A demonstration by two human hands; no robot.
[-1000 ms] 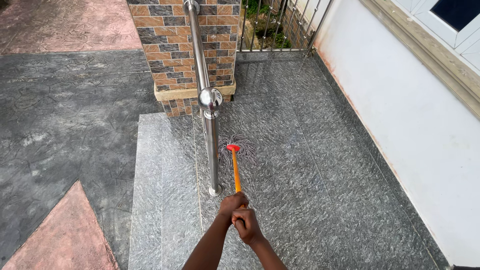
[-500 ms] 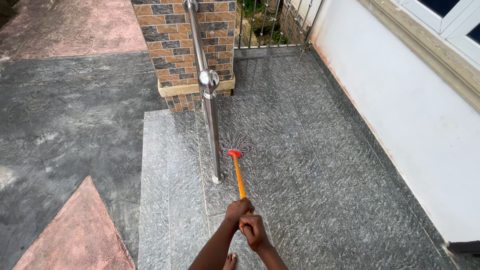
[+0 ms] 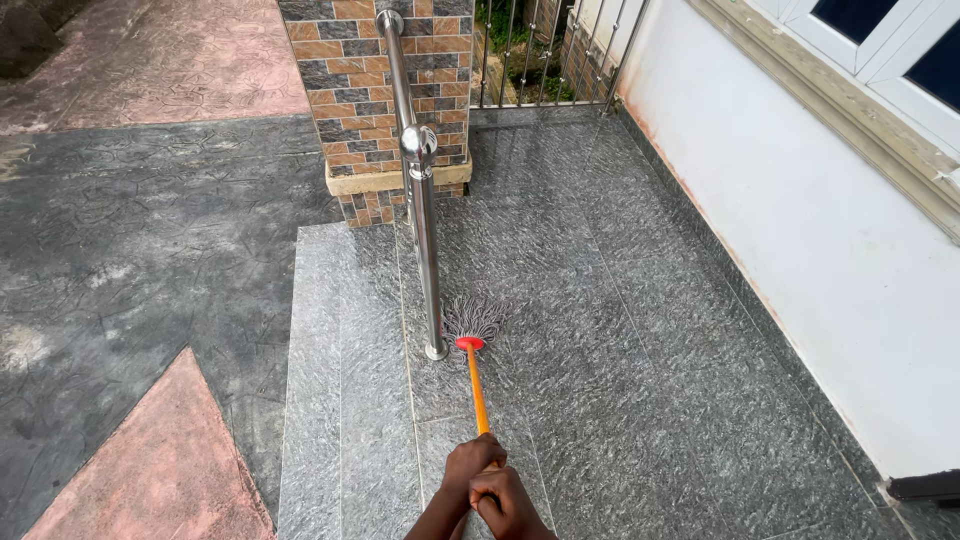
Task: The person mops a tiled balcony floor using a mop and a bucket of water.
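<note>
Both my hands grip the orange handle (image 3: 478,390) of a mop at the bottom middle of the view. My left hand (image 3: 470,462) sits higher on the handle, and my right hand (image 3: 508,500) closes just below it. The mop's red collar (image 3: 469,344) and grey string head (image 3: 474,318) lie flat on the grey tiled floor (image 3: 620,330), right beside the foot of a shiny steel railing post (image 3: 427,250).
A brick pillar (image 3: 375,90) stands behind the post. A white wall (image 3: 800,230) runs along the right, with a window frame (image 3: 880,50) above. A step edge (image 3: 345,380) drops on the left to dark and pink stamped paving (image 3: 130,270). Metal bars (image 3: 540,50) close the far end.
The mop head has come down onto the floor beside the railing post, its strings now spread on the tiles. My hands have slid a little lower in view.
</note>
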